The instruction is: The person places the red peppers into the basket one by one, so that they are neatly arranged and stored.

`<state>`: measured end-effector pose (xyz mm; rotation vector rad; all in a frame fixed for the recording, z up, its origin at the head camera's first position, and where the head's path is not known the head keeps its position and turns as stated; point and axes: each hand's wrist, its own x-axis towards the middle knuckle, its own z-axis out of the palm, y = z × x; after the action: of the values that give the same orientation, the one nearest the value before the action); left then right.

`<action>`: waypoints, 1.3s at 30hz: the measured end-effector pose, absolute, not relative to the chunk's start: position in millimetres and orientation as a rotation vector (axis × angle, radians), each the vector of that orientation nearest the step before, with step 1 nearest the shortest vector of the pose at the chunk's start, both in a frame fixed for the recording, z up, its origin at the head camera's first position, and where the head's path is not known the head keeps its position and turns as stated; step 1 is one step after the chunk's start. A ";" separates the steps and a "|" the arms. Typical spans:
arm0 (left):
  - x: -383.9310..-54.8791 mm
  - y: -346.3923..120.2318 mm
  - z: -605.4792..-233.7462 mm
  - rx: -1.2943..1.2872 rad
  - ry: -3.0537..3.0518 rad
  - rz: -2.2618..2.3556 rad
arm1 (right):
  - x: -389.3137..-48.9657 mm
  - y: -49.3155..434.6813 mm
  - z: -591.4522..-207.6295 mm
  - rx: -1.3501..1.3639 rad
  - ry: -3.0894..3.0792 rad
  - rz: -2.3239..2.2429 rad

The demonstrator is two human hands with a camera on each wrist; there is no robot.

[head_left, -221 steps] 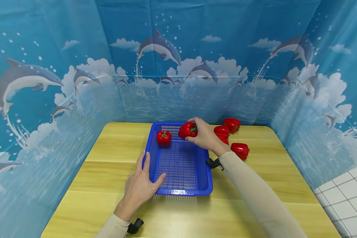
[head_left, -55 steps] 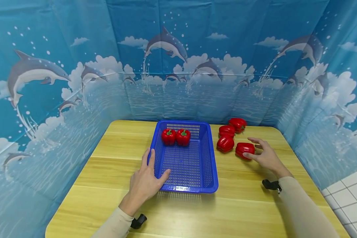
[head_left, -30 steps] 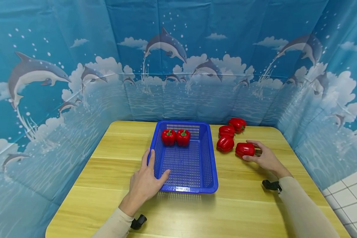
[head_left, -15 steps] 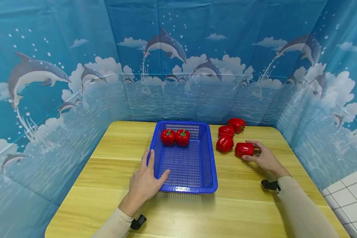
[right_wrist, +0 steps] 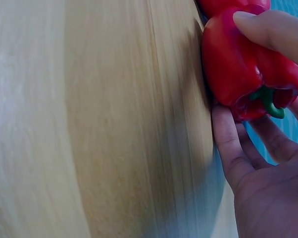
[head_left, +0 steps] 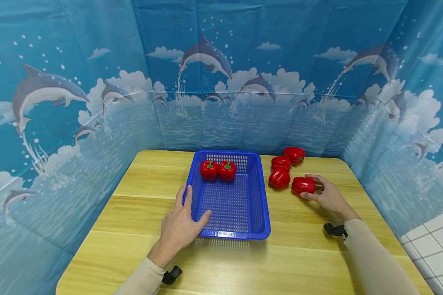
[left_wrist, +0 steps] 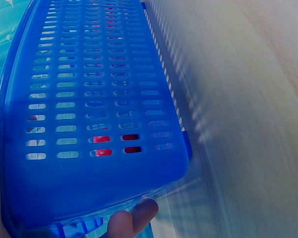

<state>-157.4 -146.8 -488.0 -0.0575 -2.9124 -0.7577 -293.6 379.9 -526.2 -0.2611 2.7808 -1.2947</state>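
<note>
In the head view my right hand (head_left: 327,197) holds a red bell pepper (head_left: 302,185) lying on its side on the table. The right wrist view shows the thumb (right_wrist: 273,30) across the pepper (right_wrist: 233,64), with fingers under and behind it near its green stem. My left hand (head_left: 181,227) holds the near left corner of the blue plastic basket (head_left: 266,205), thumb over the rim. In the left wrist view, fingertips (left_wrist: 144,215) show beyond the basket's slotted wall (left_wrist: 89,183). Two red peppers, one (head_left: 208,170) beside the other (head_left: 227,171), stand stem-up at the basket's far end.
Three more red peppers lie right of the basket: a near one (head_left: 279,178), a middle one (head_left: 281,162) and a far one (head_left: 294,155). They rest on a wooden table (head_left: 133,213). A blue dolphin-print curtain (head_left: 221,119) hangs behind the table and along its sides.
My right hand earlier held a pepper over the basket; that pepper now stands inside beside the first. The hand then moved right, and its fingers closed on another. My left hand stays at the corner.
</note>
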 end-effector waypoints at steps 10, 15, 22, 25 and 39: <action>-153.7 -145.0 -488.4 -0.057 -2.919 -0.754 | -287.4 378.0 -526.6 -0.190 2.796 -1.295; -152.4 -145.2 -488.4 -0.059 -2.920 -0.758 | -286.3 378.1 -526.2 -0.178 2.806 -1.292; -151.9 -146.6 -489.6 -0.065 -2.915 -0.765 | -280.5 373.4 -521.8 -0.129 2.848 -1.285; -151.9 -147.8 -489.6 -0.064 -2.923 -0.770 | -277.2 368.6 -517.2 -0.142 2.875 -1.285; -155.3 -149.5 -483.5 -0.072 -2.923 -0.899 | -264.1 352.1 -496.7 -0.223 2.972 -1.269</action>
<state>-155.3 -149.5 -483.5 -0.0725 -2.9234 -0.8985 -264.1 352.1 -496.7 -0.2229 2.9724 -1.2693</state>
